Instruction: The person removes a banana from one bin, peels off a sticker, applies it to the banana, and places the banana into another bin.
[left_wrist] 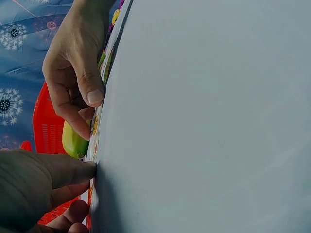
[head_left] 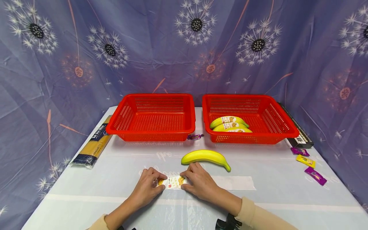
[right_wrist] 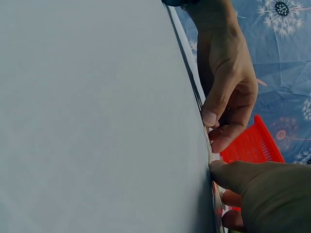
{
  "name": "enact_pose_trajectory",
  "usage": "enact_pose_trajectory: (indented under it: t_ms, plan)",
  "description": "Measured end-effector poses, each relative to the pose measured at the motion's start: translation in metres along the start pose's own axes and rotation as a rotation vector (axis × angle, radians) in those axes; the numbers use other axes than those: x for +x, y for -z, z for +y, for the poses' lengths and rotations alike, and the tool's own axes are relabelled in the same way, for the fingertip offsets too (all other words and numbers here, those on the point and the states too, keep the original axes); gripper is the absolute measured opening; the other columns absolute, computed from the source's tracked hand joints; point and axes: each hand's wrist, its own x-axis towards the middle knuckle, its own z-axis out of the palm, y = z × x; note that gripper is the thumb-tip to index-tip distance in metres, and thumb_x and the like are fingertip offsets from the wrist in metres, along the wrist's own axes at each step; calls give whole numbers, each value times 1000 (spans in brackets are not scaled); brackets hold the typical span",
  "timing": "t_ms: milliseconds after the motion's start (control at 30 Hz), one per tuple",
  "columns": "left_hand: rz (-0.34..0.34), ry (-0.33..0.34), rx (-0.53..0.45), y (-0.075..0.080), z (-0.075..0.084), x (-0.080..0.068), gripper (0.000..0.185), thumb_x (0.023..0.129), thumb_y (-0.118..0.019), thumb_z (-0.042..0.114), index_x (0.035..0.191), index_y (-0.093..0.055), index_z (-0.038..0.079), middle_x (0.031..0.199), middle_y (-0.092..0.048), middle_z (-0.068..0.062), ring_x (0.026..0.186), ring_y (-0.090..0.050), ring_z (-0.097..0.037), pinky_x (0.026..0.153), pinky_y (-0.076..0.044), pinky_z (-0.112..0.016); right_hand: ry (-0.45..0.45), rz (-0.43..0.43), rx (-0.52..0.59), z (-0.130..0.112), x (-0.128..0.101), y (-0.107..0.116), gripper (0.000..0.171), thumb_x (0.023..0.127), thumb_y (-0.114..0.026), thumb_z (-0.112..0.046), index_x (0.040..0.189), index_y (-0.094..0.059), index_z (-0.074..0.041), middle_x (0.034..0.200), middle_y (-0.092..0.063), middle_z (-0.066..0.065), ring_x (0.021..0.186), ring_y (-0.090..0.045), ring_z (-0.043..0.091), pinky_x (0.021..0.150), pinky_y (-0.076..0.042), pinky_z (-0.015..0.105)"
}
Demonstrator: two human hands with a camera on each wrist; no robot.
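Note:
A printed label (head_left: 173, 182) with banana pictures lies low over the table between both hands. My left hand (head_left: 148, 185) pinches its left end with thumb and index finger, while my right hand (head_left: 199, 181) pinches the right end. From under the right hand a blank white paper strip (head_left: 237, 183) runs rightward along the table. Just beyond the right fingers lies a yellow banana (head_left: 205, 155) with green tips and no label visible. In the left wrist view the label is seen almost edge-on, and the fingers partly hide it.
Behind stand two red baskets, the left one (head_left: 159, 135) bare inside, the right one (head_left: 258, 139) holding labelled bananas (head_left: 228, 119). A spaghetti pack (head_left: 93, 143) lies left. Wrapped candies (head_left: 315, 175) and a black box (head_left: 302, 140) lie right; another candy (head_left: 195, 137) sits between the baskets.

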Motion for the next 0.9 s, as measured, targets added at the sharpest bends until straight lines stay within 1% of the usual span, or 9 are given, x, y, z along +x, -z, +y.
enact_pose_trajectory:
  t_ms: [167,333,433,567,667,733,833,900]
  plan:
    - [5,3,6,-1,-1,0,24,68,-77,7,88,-71,19,83,-51,11,80,-32,-5,68,-30,-20,2,-5,25,-1,0,0,31,76,-76,-36,102,-69,-20,90,-50,-8,87,-41,7,76,-40,21]
    - [6,2,3,-1,-1,-1,24,68,-78,8,88,-71,18,82,-51,10,79,-32,-5,68,-30,-20,16,7,60,-1,1,-2,27,74,-78,-29,97,-67,-20,89,-52,-7,87,-40,7,78,-41,22]
    - [7,1,3,-1,-1,-1,24,68,-78,8,88,-71,18,82,-50,10,79,-32,-5,68,-30,-20,2,4,103,-1,2,-2,28,74,-79,-25,97,-64,-19,87,-52,-6,85,-39,6,76,-39,21]
    - [6,5,3,-1,-1,-1,24,68,-77,8,89,-71,18,82,-51,10,79,-31,-5,68,-30,-19,-42,-9,189,-2,3,-2,32,74,-78,-19,101,-61,-15,81,-52,-8,81,-38,4,72,-37,18]
    - [6,7,0,0,-1,-1,24,68,-78,8,89,-71,18,82,-51,10,79,-31,-5,68,-29,-20,-75,-14,243,-2,4,-3,31,75,-75,-14,103,-63,-11,76,-51,-10,78,-38,3,70,-36,17]
    - [5,5,-2,0,0,-1,24,69,-78,7,89,-71,18,82,-50,10,80,-31,-5,68,-29,-20,-88,-15,256,-2,5,-3,26,76,-73,-11,102,-66,-10,73,-50,-11,77,-37,3,70,-36,17]
    - [0,6,-3,0,0,-1,23,69,-77,7,89,-71,18,81,-49,10,80,-31,-5,68,-29,-21,-96,-19,271,-1,4,-3,20,80,-68,-10,99,-70,-11,71,-50,-13,75,-37,3,69,-36,17]
    - [0,3,-2,0,0,-1,23,69,-77,7,89,-71,18,80,-49,10,80,-31,-5,68,-29,-21,-98,-28,287,1,3,-2,18,82,-65,-9,99,-71,-12,71,-50,-13,75,-36,4,68,-35,16]
